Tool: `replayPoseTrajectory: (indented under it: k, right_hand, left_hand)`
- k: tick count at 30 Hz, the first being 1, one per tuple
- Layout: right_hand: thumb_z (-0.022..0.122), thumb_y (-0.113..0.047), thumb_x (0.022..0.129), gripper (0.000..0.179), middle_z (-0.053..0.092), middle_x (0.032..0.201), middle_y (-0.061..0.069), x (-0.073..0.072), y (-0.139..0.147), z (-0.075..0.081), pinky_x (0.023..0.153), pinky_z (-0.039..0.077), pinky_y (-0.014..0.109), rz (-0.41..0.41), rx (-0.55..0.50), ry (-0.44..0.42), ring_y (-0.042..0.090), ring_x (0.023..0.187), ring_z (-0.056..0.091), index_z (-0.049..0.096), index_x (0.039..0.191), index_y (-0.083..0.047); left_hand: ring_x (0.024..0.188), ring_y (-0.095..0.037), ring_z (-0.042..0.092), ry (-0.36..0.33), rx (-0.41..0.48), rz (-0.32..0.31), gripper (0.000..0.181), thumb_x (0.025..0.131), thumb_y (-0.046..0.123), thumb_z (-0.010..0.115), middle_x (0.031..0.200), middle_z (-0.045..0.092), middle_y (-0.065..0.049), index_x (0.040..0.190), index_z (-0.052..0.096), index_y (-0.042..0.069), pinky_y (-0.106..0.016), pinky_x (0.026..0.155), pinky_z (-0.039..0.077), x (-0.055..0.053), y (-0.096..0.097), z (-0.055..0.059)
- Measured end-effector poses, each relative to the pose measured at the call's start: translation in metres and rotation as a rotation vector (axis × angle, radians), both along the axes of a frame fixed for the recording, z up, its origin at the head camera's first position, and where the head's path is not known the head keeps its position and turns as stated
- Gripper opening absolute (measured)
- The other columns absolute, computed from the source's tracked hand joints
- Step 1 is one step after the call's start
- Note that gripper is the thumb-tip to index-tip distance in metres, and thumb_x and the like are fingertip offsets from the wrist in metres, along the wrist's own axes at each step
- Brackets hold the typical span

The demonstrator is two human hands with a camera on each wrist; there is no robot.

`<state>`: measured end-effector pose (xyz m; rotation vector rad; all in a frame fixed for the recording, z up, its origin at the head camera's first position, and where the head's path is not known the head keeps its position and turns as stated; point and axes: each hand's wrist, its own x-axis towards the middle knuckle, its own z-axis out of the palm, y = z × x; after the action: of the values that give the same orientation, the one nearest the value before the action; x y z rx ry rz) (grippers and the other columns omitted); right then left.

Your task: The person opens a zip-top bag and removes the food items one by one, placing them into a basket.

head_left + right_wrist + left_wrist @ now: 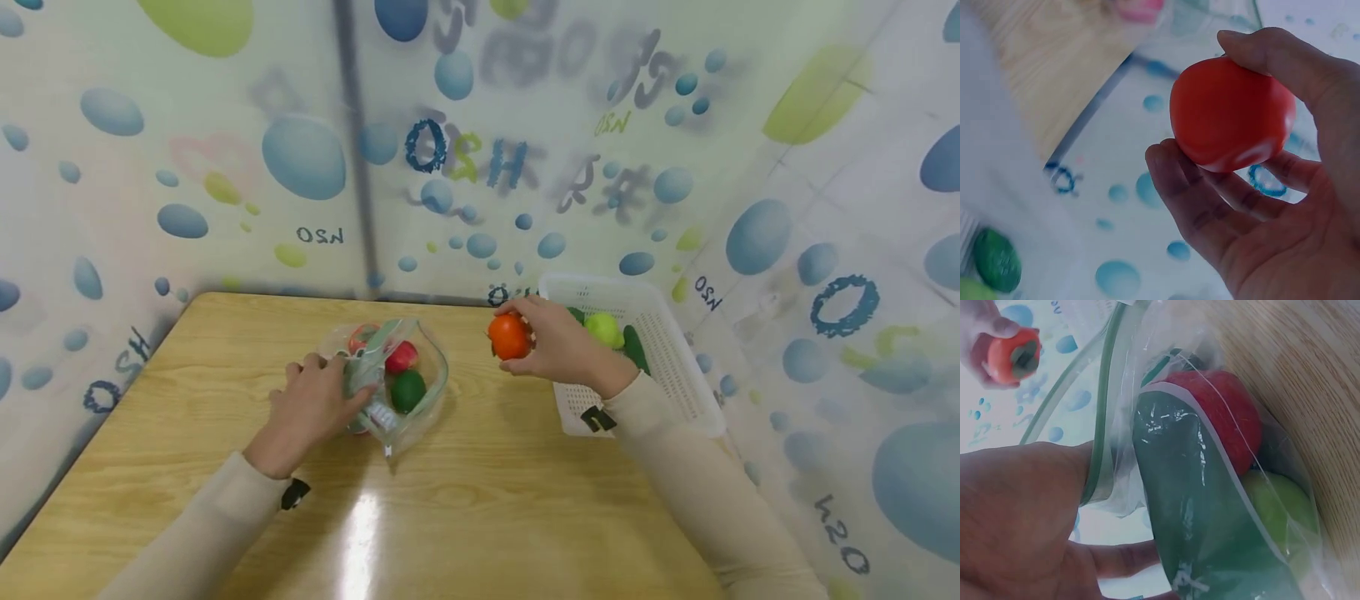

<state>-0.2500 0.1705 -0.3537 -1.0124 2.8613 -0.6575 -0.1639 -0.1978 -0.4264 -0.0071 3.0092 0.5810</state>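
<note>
pale walls [555, 200] with blue and green spots [303, 158]; wooden table [487, 483] catching glare [361, 533].

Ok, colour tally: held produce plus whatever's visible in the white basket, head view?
Orange-red: 1, tomato in the right hand
Light green: 1, round fruit in the basket
Dark green: 2, long piece and partly hidden piece
Total: 4 visible; the hand may hide more.

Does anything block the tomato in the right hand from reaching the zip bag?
Nothing visible: the head view shows an open gap between tomato and zip bag; the left hand is on the bag's opposite side.
</note>
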Motion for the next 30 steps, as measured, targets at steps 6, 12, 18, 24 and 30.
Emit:
replayPoseTrajectory:
  k: [6,12,18,24,30]
  right_hand:
    - [0.096,-0.024,0.097,0.069,0.069,0.148,0.021,-0.022,0.036,0.000,0.105,0.068,0.057,-0.121,0.062,-0.064,0.040,0.128,0.072,0.063,0.155,-0.007]
    - [0.094,-0.025,0.097,0.066,0.072,0.144,0.024,-0.043,0.063,-0.006,0.108,0.066,0.061,-0.210,0.115,-0.092,0.043,0.125,0.071,0.064,0.152,-0.004]
    - [0.092,-0.023,0.099,0.063,0.074,0.138,0.024,-0.058,0.082,-0.016,0.105,0.064,0.057,-0.246,0.177,-0.111,0.040,0.117,0.071,0.063,0.150,0.000]
    - [0.090,-0.021,0.096,0.056,0.077,0.130,0.021,-0.073,0.088,-0.021,0.098,0.061,0.048,-0.256,0.290,-0.166,0.033,0.107,0.069,0.066,0.142,0.001]
    - [0.093,-0.023,0.095,0.053,0.074,0.125,0.014,-0.079,0.084,-0.031,0.098,0.057,0.043,-0.302,0.378,-0.256,0.031,0.109,0.066,0.066,0.137,-0.005]
  left_hand:
    - [0.132,-0.071,0.055,0.002,0.000,-0.008,0.082,0.112,0.052,0.072,0.157,0.051,-0.050,0.163,0.056,-0.010,-0.086,0.092,0.058,0.001,-0.004,0.000]
    - [0.130,-0.070,0.055,0.011,-0.003,-0.015,0.079,0.112,0.050,0.073,0.154,0.052,-0.051,0.160,0.059,-0.011,-0.084,0.090,0.060,-0.001,-0.004,0.000]
    - [0.121,-0.061,0.053,-0.017,0.021,-0.003,0.079,0.111,0.050,0.073,0.147,0.051,-0.049,0.160,0.060,-0.010,-0.069,0.078,0.062,-0.001,-0.005,-0.003]
    - [0.118,-0.057,0.051,-0.037,0.025,0.004,0.079,0.112,0.053,0.072,0.143,0.049,-0.046,0.162,0.061,-0.007,-0.063,0.073,0.058,-0.003,-0.006,-0.002]
    - [0.124,-0.060,0.052,-0.062,0.023,0.008,0.079,0.112,0.054,0.071,0.146,0.049,-0.047,0.164,0.060,-0.004,-0.076,0.081,0.059,-0.003,-0.004,-0.001]
